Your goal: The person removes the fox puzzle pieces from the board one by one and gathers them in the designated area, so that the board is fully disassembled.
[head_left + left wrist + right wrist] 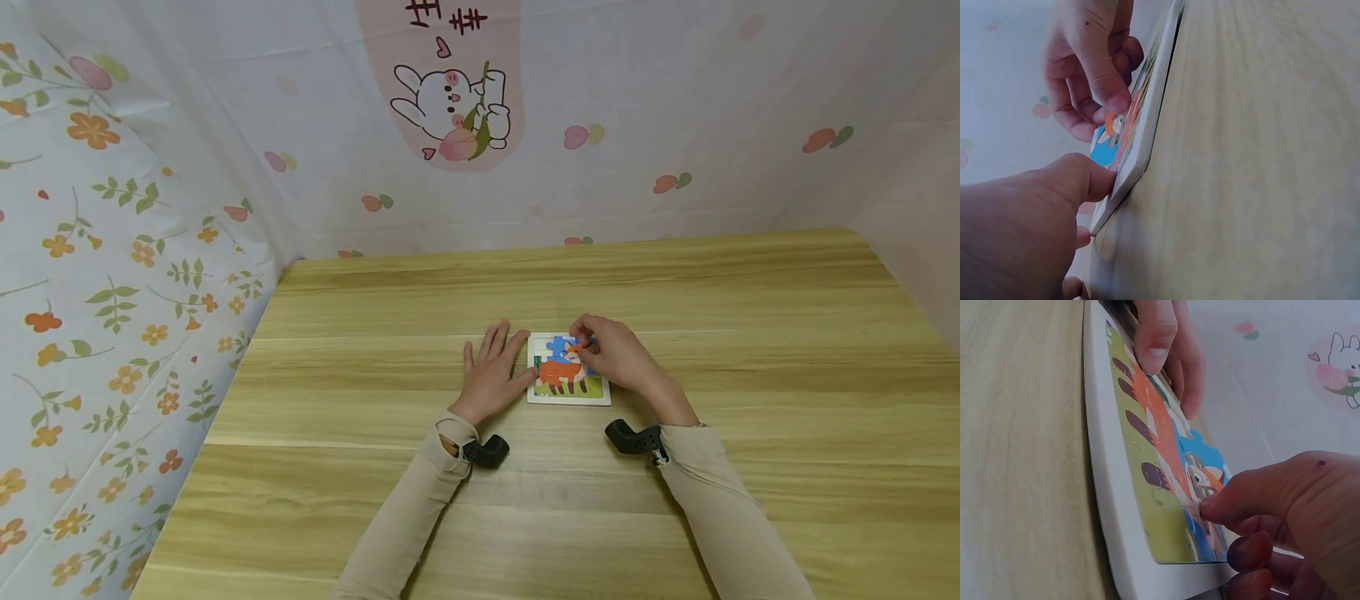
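A small jigsaw puzzle in a white frame (568,401) lies on the table; it pictures an orange fox with dark legs on green ground. My left hand (491,375) lies at its left side with the fingers spread. The left thumb (1099,181) rests on the puzzle's left edge. With thumb and fingertips, my right hand (617,354) pinches a puzzle piece (1114,123) showing the fox's face, tilted over the upper right of the puzzle. A blue piece (1205,449) stands out near the top edge. The right fingers partly hide the upper right corner.
The wood-grain table (360,333) stretches around the puzzle on all sides. A white printed cloth (637,108) hangs behind it, and a flowered cloth (135,317) hangs at the left. Each wrist wears a black camera mount (486,451).
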A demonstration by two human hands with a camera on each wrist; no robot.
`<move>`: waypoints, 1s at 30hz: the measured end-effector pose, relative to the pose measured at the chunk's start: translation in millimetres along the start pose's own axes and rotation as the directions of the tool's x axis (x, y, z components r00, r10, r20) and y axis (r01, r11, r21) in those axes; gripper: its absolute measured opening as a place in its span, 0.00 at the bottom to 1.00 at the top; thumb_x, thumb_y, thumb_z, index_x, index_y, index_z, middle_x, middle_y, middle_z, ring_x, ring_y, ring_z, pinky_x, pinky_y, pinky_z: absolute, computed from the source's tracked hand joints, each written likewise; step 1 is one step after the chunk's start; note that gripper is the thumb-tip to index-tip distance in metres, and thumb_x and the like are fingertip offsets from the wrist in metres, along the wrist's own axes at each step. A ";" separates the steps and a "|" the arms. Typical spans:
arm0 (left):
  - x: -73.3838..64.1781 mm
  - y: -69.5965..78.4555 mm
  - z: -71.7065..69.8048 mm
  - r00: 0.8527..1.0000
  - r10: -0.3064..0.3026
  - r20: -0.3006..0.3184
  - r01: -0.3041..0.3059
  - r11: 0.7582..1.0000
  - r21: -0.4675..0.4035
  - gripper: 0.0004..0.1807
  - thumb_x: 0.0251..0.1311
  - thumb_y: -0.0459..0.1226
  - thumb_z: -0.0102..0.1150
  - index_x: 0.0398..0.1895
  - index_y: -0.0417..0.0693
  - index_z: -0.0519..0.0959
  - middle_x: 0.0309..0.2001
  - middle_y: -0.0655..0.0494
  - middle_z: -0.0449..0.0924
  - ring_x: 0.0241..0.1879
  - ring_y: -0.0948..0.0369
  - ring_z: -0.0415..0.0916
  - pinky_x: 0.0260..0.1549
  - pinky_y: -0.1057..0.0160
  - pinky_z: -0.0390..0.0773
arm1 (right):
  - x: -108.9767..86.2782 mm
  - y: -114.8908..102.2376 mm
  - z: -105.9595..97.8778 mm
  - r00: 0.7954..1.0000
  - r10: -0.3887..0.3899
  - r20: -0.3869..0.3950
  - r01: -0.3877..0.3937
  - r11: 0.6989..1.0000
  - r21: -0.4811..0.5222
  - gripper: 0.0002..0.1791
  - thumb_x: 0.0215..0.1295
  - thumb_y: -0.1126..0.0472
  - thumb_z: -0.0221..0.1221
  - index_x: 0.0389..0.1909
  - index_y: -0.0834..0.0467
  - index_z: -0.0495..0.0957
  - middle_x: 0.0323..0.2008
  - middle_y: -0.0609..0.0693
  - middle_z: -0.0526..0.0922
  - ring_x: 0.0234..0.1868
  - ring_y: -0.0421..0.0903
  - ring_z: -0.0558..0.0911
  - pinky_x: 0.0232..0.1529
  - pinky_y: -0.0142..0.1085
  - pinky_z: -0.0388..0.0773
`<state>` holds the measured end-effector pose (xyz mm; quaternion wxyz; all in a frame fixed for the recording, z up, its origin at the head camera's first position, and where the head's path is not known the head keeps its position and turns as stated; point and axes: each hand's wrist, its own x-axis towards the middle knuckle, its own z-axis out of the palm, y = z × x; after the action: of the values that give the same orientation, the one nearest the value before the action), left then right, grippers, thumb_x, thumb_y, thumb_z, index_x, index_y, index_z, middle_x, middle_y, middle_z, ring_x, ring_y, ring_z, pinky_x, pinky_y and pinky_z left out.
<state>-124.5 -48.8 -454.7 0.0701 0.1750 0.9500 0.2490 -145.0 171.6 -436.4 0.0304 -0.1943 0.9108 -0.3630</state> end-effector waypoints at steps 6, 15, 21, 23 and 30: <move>0.7 -0.4 0.5 1.000 0.001 -0.004 -0.001 1.000 0.001 0.33 0.63 0.52 0.47 0.70 0.58 0.57 0.73 0.49 0.42 0.71 0.55 0.33 0.62 0.40 0.32 | -0.4 -0.9 -2.0 1.000 0.004 -0.003 -0.004 1.000 -0.017 0.09 0.56 0.72 0.60 0.39 0.65 0.75 0.29 0.51 0.74 0.29 0.47 0.72 0.32 0.39 0.71; 0.2 -0.4 0.6 0.999 0.022 -0.023 -0.022 1.000 -0.001 0.32 0.63 0.51 0.48 0.70 0.56 0.58 0.73 0.48 0.43 0.71 0.53 0.35 0.61 0.39 0.33 | -2.5 4.7 -12.2 0.999 0.040 -0.016 -0.040 0.999 -0.030 0.10 0.58 0.70 0.59 0.41 0.64 0.75 0.30 0.52 0.74 0.28 0.46 0.71 0.30 0.38 0.69; -0.6 -0.9 0.2 0.999 0.023 -0.025 -0.023 1.000 0.003 0.32 0.63 0.52 0.48 0.70 0.56 0.58 0.73 0.48 0.43 0.71 0.53 0.35 0.61 0.39 0.33 | -4.9 10.9 -19.4 0.998 0.045 -0.048 -0.046 0.999 -0.012 0.10 0.57 0.70 0.59 0.41 0.64 0.75 0.31 0.52 0.75 0.26 0.47 0.71 0.29 0.38 0.68; -0.3 -1.4 0.4 1.000 0.021 -0.022 -0.021 1.000 0.009 0.32 0.63 0.52 0.48 0.70 0.56 0.58 0.73 0.48 0.43 0.71 0.54 0.34 0.61 0.39 0.33 | -5.8 13.3 -21.6 0.997 0.052 -0.058 -0.052 0.999 -0.008 0.10 0.57 0.70 0.59 0.40 0.64 0.75 0.31 0.53 0.75 0.27 0.47 0.71 0.29 0.38 0.68; 0.7 -2.3 1.0 1.000 0.009 -0.012 -0.009 1.000 0.018 0.33 0.64 0.53 0.47 0.71 0.58 0.56 0.73 0.50 0.41 0.72 0.55 0.33 0.62 0.40 0.32 | -9.6 25.5 -30.7 0.992 0.102 -0.075 -0.102 0.995 0.003 0.10 0.58 0.70 0.57 0.41 0.64 0.74 0.32 0.54 0.74 0.26 0.47 0.71 0.25 0.36 0.67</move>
<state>-125.6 -49.9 -456.8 0.0617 0.1785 0.9518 0.2416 -150.7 212.0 -431.9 0.0144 -0.1338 0.9202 -0.3675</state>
